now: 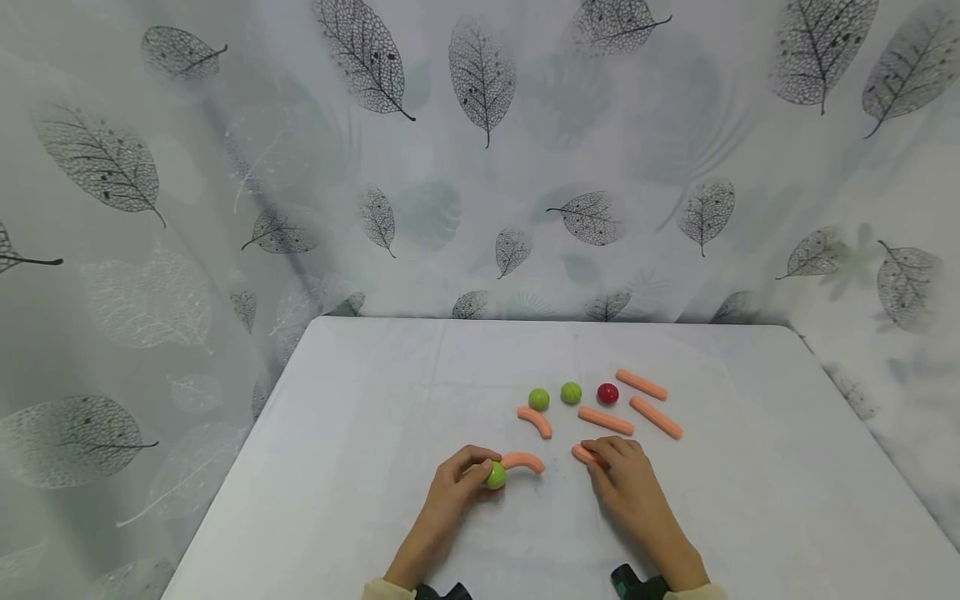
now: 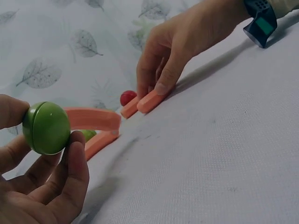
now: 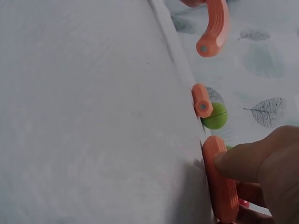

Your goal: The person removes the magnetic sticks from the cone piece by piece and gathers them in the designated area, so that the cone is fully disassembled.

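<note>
My left hand [image 1: 450, 490] pinches a green ball [image 2: 46, 128] with a seam round it, between thumb and fingers. From the ball's side a curved orange stick [image 2: 96, 119] juts out, raised over the white table. At its free end a small grey disc [image 3: 203, 48] shows in the right wrist view. My right hand [image 1: 636, 487] pinches a straight orange stick [image 3: 220, 179] between thumb and fingers, low at the tabletop. In the head view the fingers cover part of this stick. The two hands are a short way apart, the curved stick's end pointing toward the right hand.
Beyond my hands on the white table [image 1: 360, 400] lie another curved orange stick [image 1: 535, 422], two green balls [image 1: 538, 399] [image 1: 572, 392], a red ball [image 1: 607, 393] and three straight orange sticks [image 1: 605, 420]. A leaf-patterned curtain [image 1: 480, 192] hangs behind the table's far edge.
</note>
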The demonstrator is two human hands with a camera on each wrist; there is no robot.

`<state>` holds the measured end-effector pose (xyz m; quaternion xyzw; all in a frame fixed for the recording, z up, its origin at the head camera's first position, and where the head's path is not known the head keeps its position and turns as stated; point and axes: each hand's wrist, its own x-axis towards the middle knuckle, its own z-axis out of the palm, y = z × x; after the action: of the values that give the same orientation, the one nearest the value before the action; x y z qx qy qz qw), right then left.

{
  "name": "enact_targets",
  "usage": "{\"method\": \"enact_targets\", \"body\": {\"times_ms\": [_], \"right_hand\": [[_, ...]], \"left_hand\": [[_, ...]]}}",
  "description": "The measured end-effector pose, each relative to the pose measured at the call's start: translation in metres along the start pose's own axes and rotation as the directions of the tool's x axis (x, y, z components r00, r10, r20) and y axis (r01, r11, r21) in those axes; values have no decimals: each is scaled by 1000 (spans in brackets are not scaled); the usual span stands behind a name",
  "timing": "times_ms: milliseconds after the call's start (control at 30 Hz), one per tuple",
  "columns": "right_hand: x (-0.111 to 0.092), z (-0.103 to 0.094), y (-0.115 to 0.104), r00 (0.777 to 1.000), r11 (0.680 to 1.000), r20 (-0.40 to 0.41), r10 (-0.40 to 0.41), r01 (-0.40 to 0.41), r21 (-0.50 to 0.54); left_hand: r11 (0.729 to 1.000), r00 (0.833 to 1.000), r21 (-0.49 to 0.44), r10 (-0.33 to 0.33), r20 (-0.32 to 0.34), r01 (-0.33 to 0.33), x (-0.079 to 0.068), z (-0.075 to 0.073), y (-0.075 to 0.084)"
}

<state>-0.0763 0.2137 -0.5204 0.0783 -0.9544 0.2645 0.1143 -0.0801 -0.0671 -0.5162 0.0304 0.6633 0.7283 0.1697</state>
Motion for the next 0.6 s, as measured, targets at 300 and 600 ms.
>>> {"method": "enact_targets", "body": {"times_ms": [300,600], "right_hand": [[-1,-8,-10,999,998,2,-47,47,33],[-6,-19,-24,987,942,90,-130,95,323]], "left_hand": [[1000,999,4,-9,35,9,-4,3,7],[1000,986,11,-20,166,18,-8,1,15]]}}
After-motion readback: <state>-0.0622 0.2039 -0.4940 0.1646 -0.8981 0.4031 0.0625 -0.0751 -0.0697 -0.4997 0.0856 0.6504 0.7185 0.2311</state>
